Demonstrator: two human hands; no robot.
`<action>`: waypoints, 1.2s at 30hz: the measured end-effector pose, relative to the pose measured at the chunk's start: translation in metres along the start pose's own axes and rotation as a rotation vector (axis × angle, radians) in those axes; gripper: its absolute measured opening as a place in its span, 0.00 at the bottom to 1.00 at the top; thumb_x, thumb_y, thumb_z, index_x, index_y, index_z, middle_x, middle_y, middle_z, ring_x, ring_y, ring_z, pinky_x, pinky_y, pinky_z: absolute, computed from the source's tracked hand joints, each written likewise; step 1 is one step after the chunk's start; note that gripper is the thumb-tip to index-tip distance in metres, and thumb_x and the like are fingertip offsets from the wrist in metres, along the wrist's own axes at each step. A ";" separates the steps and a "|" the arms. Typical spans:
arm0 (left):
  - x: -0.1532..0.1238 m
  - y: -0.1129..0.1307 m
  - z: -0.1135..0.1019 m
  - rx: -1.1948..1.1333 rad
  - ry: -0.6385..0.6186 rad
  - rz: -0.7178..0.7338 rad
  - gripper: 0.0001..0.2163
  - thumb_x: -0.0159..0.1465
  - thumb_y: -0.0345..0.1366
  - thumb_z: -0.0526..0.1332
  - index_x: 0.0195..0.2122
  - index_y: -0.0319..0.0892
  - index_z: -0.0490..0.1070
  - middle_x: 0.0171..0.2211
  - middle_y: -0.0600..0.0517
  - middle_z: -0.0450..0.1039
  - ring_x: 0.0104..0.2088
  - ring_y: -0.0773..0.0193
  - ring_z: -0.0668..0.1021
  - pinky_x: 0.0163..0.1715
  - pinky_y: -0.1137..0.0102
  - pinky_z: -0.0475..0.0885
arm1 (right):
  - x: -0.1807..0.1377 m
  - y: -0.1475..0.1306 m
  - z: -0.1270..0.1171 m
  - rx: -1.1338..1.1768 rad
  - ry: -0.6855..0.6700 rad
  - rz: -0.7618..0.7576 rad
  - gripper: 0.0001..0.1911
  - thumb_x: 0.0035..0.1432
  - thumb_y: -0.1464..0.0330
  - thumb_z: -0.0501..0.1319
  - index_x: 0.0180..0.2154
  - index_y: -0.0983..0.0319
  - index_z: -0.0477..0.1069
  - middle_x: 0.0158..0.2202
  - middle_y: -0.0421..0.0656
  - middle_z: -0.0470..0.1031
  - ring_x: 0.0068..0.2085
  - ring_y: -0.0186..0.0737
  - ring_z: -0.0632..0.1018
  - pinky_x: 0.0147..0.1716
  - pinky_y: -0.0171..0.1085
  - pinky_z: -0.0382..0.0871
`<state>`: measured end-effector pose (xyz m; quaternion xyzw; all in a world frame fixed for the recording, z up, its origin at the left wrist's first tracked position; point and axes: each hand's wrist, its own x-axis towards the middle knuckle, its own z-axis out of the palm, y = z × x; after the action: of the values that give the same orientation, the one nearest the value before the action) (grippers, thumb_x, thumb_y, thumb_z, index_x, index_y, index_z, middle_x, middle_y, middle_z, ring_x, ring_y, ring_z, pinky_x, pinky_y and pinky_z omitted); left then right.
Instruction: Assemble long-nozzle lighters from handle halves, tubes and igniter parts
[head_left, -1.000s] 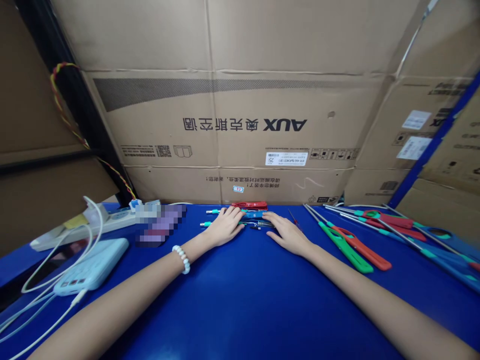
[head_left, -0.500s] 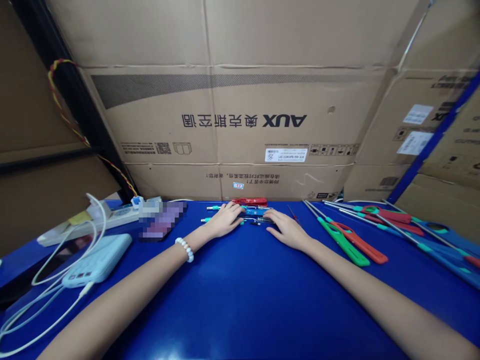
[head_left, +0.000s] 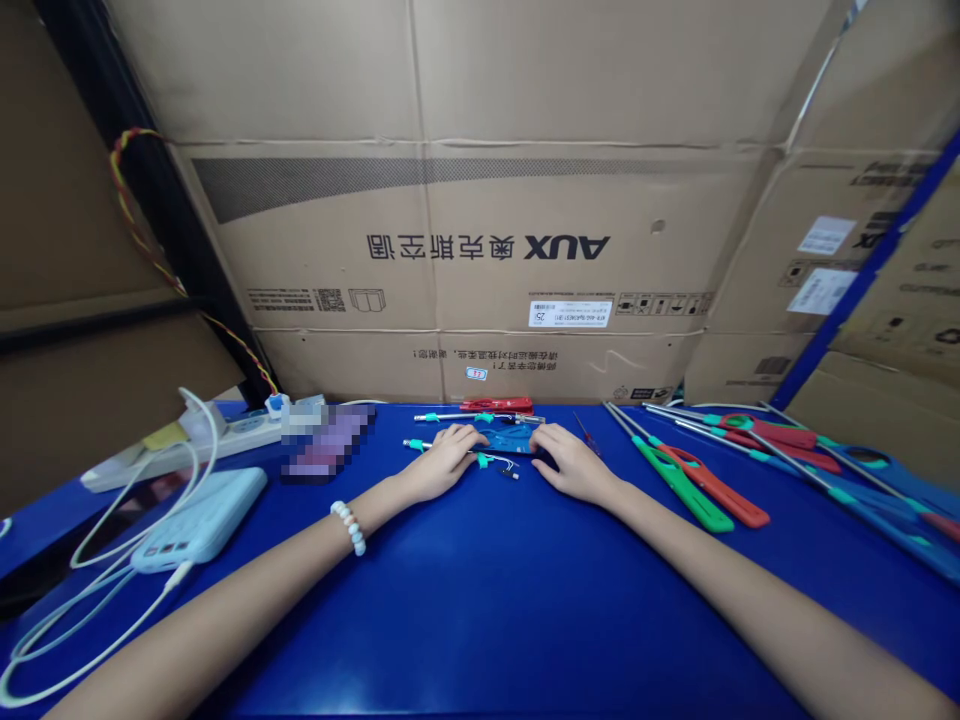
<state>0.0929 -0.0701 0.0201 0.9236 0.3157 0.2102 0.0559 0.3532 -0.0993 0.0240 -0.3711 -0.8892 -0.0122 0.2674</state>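
Both my hands rest on a blue table [head_left: 480, 600], far from me and near a cardboard box. My left hand [head_left: 441, 462] lies with fingers bent over a thin metal rod with teal fittings [head_left: 420, 445]. My right hand [head_left: 571, 462] lies flat, fingers stretched toward a blue lighter body [head_left: 504, 438] between the hands. A small teal part with wires [head_left: 496, 464] lies just in front of that body. Behind it sit a red lighter [head_left: 496, 405] and another rod [head_left: 465, 417]. A white bead bracelet [head_left: 349, 527] is on my left wrist.
Several long-nosed lighters, green [head_left: 679, 483], red [head_left: 720, 490] and blue [head_left: 877, 500], lie at the right. At the left are a pale blue power bank [head_left: 199, 520] with white cables, a power strip [head_left: 187, 445] and a blurred patch. A large AUX cardboard box [head_left: 480, 250] walls the back.
Both hands have drawn slightly back toward me. The blue lighter body and the small wired part between them show more than before.
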 end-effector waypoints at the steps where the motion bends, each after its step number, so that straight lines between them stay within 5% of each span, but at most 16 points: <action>1: -0.001 -0.001 0.001 -0.021 0.002 -0.001 0.10 0.68 0.30 0.49 0.48 0.45 0.63 0.45 0.48 0.67 0.48 0.56 0.67 0.48 0.59 0.66 | 0.000 0.001 0.001 0.008 -0.001 0.003 0.04 0.57 0.74 0.55 0.34 0.60 0.63 0.36 0.46 0.69 0.39 0.45 0.70 0.41 0.44 0.66; 21: -0.004 0.005 -0.003 -0.180 0.117 -0.030 0.11 0.69 0.37 0.51 0.52 0.44 0.60 0.50 0.47 0.65 0.52 0.59 0.69 0.53 0.63 0.66 | 0.003 0.004 0.000 0.250 0.021 0.144 0.11 0.55 0.75 0.58 0.40 0.59 0.63 0.41 0.44 0.71 0.44 0.44 0.72 0.44 0.44 0.66; 29: -0.003 0.004 -0.010 -0.104 0.349 -0.122 0.10 0.70 0.34 0.42 0.49 0.40 0.56 0.48 0.42 0.63 0.52 0.56 0.67 0.54 0.56 0.61 | 0.004 0.017 -0.006 0.326 0.104 0.214 0.11 0.54 0.74 0.58 0.40 0.59 0.62 0.41 0.44 0.72 0.44 0.42 0.73 0.44 0.43 0.66; 36: 0.009 0.034 -0.005 -0.019 0.036 0.090 0.11 0.69 0.39 0.50 0.49 0.44 0.65 0.54 0.47 0.67 0.56 0.57 0.66 0.58 0.59 0.59 | 0.001 0.034 -0.004 0.352 0.185 0.265 0.11 0.52 0.73 0.58 0.39 0.59 0.61 0.40 0.44 0.72 0.44 0.44 0.73 0.42 0.44 0.66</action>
<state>0.1166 -0.0919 0.0357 0.9324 0.2725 0.2322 0.0497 0.3771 -0.0750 0.0220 -0.4296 -0.7928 0.1446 0.4074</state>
